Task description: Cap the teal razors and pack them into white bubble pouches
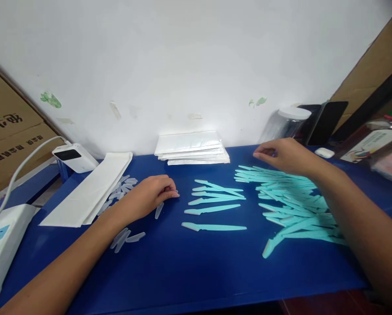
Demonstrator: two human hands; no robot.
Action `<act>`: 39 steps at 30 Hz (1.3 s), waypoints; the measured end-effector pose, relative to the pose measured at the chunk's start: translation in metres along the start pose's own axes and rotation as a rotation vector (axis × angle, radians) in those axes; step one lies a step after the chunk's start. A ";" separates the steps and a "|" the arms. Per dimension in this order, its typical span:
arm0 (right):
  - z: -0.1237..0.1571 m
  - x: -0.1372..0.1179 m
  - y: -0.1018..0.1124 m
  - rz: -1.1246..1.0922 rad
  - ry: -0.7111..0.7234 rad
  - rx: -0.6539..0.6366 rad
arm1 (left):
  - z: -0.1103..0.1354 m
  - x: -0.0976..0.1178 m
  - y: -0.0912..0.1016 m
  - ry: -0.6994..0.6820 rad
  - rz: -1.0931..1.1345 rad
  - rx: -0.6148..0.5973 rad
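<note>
Turquoise eyebrow razors [212,211], several: laid out in a loose column at the middle of the blue tabletop [199,267], the far ones crossed and touching, the nearest two set apart. A larger pile of razors [290,201] is heaped at the right, partly covered by the right forearm.

Right hand [282,154]: held above the pile's far edge, fingers bent, thumb and fingertips brought close; whether anything is pinched cannot be told.

Left hand [158,190]: placed left of the column, fingers curled, thumb and forefinger drawn together; whether a piece is gripped cannot be told.

Translucent plastic caps [125,188]: clustered beyond the left forearm; one single cap [159,211] is found just beside the left hand, and a small group [136,237] nearer the front edge.

White folded sheets [87,192]: laid beside the clustered caps.

White flat packets [189,144]: stacked by the wall.
</note>
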State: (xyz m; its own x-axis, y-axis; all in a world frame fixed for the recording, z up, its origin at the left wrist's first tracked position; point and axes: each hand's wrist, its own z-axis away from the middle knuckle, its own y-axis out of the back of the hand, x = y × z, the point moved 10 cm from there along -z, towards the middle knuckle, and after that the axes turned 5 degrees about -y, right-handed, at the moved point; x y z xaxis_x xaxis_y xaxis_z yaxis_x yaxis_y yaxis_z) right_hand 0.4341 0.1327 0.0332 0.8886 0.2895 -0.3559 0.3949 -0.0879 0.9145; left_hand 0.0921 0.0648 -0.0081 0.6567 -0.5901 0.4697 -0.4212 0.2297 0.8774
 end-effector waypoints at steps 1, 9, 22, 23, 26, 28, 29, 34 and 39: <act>0.001 0.003 -0.003 0.006 -0.014 -0.062 | 0.000 0.001 -0.001 -0.013 -0.018 0.008; 0.011 0.047 -0.025 0.002 -0.170 -0.308 | 0.001 0.001 0.015 0.051 -0.006 0.128; 0.013 0.067 -0.040 0.015 -0.247 -0.468 | 0.003 -0.012 0.010 0.148 0.368 0.191; 0.012 0.066 -0.039 0.013 -0.237 -0.456 | 0.003 -0.013 0.010 0.147 0.374 0.190; 0.009 0.059 -0.033 -0.003 -0.207 -0.394 | 0.003 -0.009 0.013 0.142 0.365 0.201; 0.006 0.051 -0.028 -0.028 -0.180 -0.346 | 0.003 -0.006 0.015 0.135 0.371 0.206; 0.005 0.045 -0.026 -0.047 -0.162 -0.321 | 0.003 -0.004 0.015 0.134 0.379 0.209; 0.002 -0.001 -0.017 -0.187 -0.038 -0.171 | 0.003 -0.003 0.016 0.151 0.419 0.215; 0.021 -0.078 -0.025 -0.477 0.182 -0.068 | 0.003 0.005 0.012 0.144 0.437 0.212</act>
State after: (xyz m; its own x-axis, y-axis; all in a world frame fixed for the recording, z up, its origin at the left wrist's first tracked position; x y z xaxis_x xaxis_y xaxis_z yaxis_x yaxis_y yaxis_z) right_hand 0.3594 0.0920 0.0337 0.5562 0.4436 -0.7028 0.7247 0.1550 0.6714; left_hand 0.0881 0.0620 0.0046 0.4644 -0.3577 0.8102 -0.7835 0.2606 0.5641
